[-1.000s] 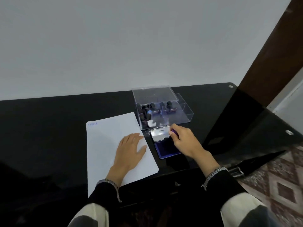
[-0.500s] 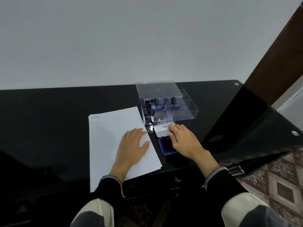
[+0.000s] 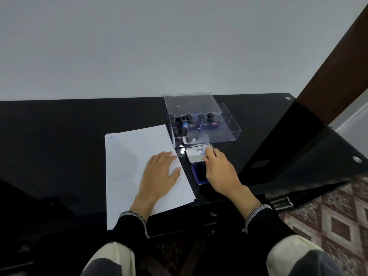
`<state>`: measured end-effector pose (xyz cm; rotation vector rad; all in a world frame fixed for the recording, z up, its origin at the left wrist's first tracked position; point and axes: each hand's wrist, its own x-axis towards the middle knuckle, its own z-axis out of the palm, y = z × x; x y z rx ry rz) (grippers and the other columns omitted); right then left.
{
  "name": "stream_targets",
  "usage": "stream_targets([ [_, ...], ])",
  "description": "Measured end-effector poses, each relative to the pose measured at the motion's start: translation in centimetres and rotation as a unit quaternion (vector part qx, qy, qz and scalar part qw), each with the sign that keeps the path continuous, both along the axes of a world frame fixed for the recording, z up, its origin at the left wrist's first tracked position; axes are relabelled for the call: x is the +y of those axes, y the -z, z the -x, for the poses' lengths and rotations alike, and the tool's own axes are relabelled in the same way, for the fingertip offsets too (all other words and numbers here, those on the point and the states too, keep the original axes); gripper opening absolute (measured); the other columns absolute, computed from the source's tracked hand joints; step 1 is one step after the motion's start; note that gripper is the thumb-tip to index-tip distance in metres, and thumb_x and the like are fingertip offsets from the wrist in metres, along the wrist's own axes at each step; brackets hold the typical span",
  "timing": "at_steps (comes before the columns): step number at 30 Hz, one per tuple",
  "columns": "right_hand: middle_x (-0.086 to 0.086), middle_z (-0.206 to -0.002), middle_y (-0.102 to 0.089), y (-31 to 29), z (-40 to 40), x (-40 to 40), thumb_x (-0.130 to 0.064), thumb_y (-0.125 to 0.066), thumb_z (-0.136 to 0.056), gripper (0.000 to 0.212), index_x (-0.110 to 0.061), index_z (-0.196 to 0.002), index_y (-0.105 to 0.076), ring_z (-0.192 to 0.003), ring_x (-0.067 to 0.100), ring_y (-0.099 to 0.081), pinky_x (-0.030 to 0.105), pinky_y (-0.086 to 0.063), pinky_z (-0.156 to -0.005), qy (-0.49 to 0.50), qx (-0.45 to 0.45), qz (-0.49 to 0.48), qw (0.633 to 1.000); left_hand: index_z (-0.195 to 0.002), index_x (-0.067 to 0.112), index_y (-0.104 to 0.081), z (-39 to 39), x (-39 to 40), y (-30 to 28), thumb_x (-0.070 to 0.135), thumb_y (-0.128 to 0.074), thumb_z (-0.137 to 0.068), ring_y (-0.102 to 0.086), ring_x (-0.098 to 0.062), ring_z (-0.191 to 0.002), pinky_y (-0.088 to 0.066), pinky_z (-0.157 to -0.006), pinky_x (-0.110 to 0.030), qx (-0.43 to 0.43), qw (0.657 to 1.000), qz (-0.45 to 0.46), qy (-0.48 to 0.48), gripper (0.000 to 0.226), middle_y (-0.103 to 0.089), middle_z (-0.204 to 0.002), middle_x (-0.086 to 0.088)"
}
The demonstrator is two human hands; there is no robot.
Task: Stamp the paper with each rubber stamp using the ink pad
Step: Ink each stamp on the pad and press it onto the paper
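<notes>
A white paper with a blue "SAMPLE" print at its top left lies on the black table. My left hand rests flat on the paper's right part, fingers straight. To its right is the open ink pad, blue, with its white lid folded back. My right hand hovers over the pad with curled fingers reaching the lid's edge. The rubber stamp it holds is hidden under the fingers. Several more stamps stand in the clear plastic box behind the pad.
The box's clear lid lies propped across its back. The table's front edge runs just under my wrists. A dark glass side panel rises to the right, with patterned floor beyond.
My right hand has slid lower over the blue pad, and the small purple stamp seen at its fingertips is now covered. The left hand has stayed flat on the paper.
</notes>
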<state>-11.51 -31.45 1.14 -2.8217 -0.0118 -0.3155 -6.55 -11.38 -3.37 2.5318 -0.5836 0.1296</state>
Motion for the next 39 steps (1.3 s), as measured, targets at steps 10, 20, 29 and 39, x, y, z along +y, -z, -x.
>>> stream_targets([
  [10,0.005,-0.097,-0.05,-0.1,-0.5,0.5,-0.02,-0.037,-0.1,0.012,-0.013,-0.107,-0.044,-0.08,0.019,-0.046,0.028,-0.035,-0.06,0.014,-0.008,-0.001,1.0,-0.114,0.022,-0.067,0.3,-0.4,-0.4,0.026,-0.052,-0.098,-0.049,-0.007,-0.112,-0.043,-0.09,-0.021,-0.033,0.997,0.028,0.065,0.022,-0.058,-0.12,0.011],
  [20,0.002,-0.089,-0.046,-0.2,-0.6,0.4,-0.018,-0.037,-0.099,0.006,-0.014,-0.097,-0.042,-0.074,0.019,-0.042,0.028,-0.031,-0.058,0.001,-0.005,-0.036,0.999,-0.137,0.031,-0.047,1.0,-1.4,-1.5,0.07,-0.058,-0.079,-0.032,-0.004,-0.124,-0.028,-0.104,-0.021,0.071,0.993,0.035,0.089,0.071,-0.044,-0.133,0.015],
  [29,0.001,-0.092,-0.045,0.8,0.5,0.3,-0.02,-0.036,-0.1,0.012,-0.012,-0.101,-0.045,-0.077,0.016,-0.041,0.025,-0.031,-0.062,0.011,-0.025,-0.044,0.999,-0.136,0.04,-0.044,1.4,-2.1,-0.7,0.09,-0.047,-0.06,-0.029,-0.008,-0.123,-0.018,-0.098,-0.019,0.021,0.997,0.0,0.075,0.091,-0.038,-0.133,0.014],
  [39,0.003,-0.094,-0.047,0.4,-0.2,1.0,-0.021,-0.036,-0.101,0.014,-0.011,-0.104,-0.045,-0.078,0.017,-0.041,0.027,-0.033,-0.062,0.028,-0.017,-0.036,0.999,-0.134,0.036,-0.046,1.5,-2.4,-0.7,0.083,-0.047,-0.067,-0.031,-0.01,-0.124,-0.026,-0.103,-0.023,0.011,0.998,0.003,0.066,0.081,-0.041,-0.134,0.013],
])
